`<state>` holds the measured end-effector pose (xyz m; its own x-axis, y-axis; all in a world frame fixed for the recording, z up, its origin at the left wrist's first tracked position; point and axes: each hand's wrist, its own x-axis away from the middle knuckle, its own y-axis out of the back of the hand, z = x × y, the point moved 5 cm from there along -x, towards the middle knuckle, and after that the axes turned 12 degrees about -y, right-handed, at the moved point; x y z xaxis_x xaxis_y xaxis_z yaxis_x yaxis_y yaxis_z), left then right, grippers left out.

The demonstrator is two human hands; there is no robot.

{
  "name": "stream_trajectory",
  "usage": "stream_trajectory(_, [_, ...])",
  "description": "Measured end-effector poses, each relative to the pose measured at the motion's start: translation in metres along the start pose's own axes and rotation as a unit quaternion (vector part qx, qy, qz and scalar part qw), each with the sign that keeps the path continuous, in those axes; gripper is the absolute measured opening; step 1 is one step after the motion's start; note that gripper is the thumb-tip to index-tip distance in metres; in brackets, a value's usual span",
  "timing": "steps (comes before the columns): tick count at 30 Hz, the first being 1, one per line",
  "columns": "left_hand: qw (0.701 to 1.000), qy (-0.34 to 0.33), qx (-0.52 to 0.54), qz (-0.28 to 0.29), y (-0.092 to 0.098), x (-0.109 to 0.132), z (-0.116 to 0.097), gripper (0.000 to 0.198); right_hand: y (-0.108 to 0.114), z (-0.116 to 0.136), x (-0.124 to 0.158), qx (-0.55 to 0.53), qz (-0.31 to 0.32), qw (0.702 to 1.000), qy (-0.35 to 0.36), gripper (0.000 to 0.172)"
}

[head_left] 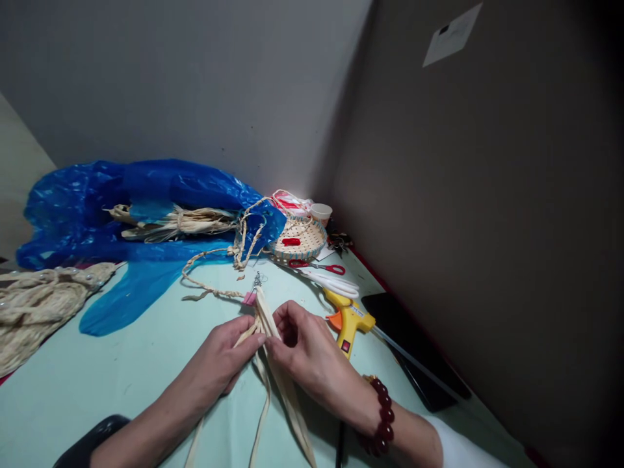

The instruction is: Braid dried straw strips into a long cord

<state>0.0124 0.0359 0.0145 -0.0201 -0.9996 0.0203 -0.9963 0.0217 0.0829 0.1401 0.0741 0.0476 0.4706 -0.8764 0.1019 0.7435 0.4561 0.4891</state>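
Note:
Between my two hands, pale flat strips of dried plant fibre point(287, 396) gather just below a small pink piece point(250, 298) and a bit of metal wire or chain point(257, 281). My left hand point(227, 348) is closed, its thumb and fingers pinching the strips near their gathered top. Pinched on the wide strip beside it is my right hand point(307, 351), a dark red bead bracelet point(383, 416) around its wrist. Loose strip ends hang toward the table's near edge. The exact grip under the fingertips is partly hidden.
A blue plastic bag point(190, 179) holds a fibre bundle point(180, 222). Braided cord point(207, 286) lies before it; a woven piece point(43, 305) sits left. Rightward are a shallow basket point(314, 246), red-handled scissors point(334, 268), a yellow glue gun point(351, 318) and a black flat object point(419, 364).

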Motion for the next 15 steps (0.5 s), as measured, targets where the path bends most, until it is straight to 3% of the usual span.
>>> stream_trajectory(4, [1.0,-0.013,0.022,0.009,-0.0004,0.0011,-0.0023,0.022,-0.0032,-0.0005,-0.0003,-0.038,0.002,0.999,0.001,0.008])
stream_trajectory(11, [0.999,-0.026,-0.033,0.011,0.0028,0.0018,-0.0055,0.021,-0.0053,-0.0074,-0.0055,-0.169,0.038,0.984,-0.027,0.013])
stream_trajectory(15, [0.996,-0.046,-0.077,-0.012,0.0046,0.001,-0.0084,0.021,-0.0079,0.0012,-0.0008,-0.273,0.092,0.956,-0.05,0.025])
